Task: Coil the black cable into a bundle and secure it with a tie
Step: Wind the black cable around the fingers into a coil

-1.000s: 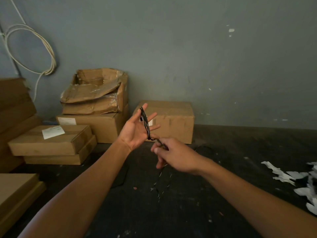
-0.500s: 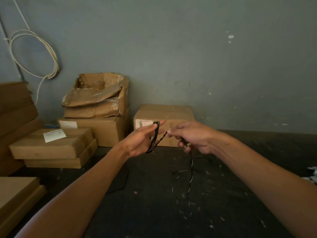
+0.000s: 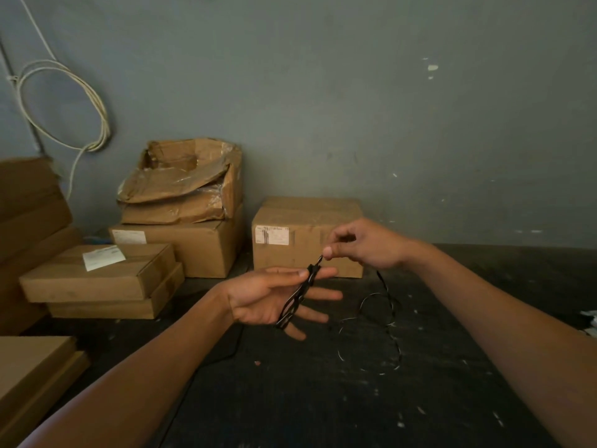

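The black cable (image 3: 298,295) is wound in several loops across the spread fingers of my left hand (image 3: 265,295), which is held palm up at mid-frame. The left thumb pins the loops against the index finger. My right hand (image 3: 368,244), just up and to the right, pinches the cable between thumb and forefinger a short way from the loops. From under the right hand the loose rest of the cable (image 3: 392,315) hangs down and curls on the dark floor. No tie can be made out.
Cardboard boxes (image 3: 307,234) stand against the grey wall behind my hands, with more stacked at the left (image 3: 97,273). A white cable coil (image 3: 64,105) hangs on the wall at upper left. Paper scraps (image 3: 589,318) lie at the right edge.
My left hand has tilted from upright to palm up and dropped lower. My right hand has risen from below the left hand to its upper right, carrying the cable with it.
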